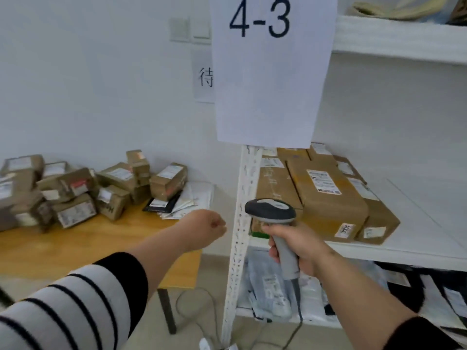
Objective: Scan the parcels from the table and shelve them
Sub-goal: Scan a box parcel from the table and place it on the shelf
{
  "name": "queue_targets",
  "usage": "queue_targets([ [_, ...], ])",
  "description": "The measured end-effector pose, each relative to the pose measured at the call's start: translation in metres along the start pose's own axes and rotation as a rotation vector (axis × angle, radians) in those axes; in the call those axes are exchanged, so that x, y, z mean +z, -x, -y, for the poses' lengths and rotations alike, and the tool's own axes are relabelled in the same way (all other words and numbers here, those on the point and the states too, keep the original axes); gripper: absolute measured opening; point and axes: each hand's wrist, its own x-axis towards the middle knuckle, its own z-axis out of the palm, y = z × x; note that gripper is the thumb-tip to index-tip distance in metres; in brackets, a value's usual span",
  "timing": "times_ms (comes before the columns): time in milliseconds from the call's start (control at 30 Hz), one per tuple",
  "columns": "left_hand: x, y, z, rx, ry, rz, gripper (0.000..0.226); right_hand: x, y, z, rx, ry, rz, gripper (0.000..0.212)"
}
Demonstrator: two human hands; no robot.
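Two hands: your right hand (298, 245) has its fingers clamped on the scanner (274, 213) at the shelf's (404, 251) front edge; your left hand (206, 227), fingers curled together, hovers over the worktop's (88, 238) right edge.

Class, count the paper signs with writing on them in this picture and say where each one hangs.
2. The "4-3" sign hangs at the shelf's front, above the upright post. A second sign is on the wall behind it, partly hidden. Others may be out of view.

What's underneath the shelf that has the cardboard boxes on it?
Below that shelf sits a lower level piled with grey and white mailer bags plus a black bag. The right hand and scanner cover part of the pile.
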Motion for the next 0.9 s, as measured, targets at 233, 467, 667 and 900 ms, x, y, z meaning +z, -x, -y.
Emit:
queue_targets([
  [233,-0.044,0.049,0.120,-0.285,0.117,-0.074,0.035,0.122,-0.041,0.023,-0.045,0.124,0.175,0.018],
  [467,-0.070,0.060,0.197,-0.490,0.181,-0.096,0.036,0.209,-0.103,0.027,0.006,0.215,0.264,0.023],
  [667,-0.100,0.056,0.254,-0.614,0.282,-0.164,0.037,0.268,-0.158,0.047,0.068,0.243,0.358,0.028],
  [900,-0.131,0.080,0.346,-0.780,0.409,-0.194,0.043,0.390,-0.203,0.059,0.083,0.319,0.462,0.028],
])
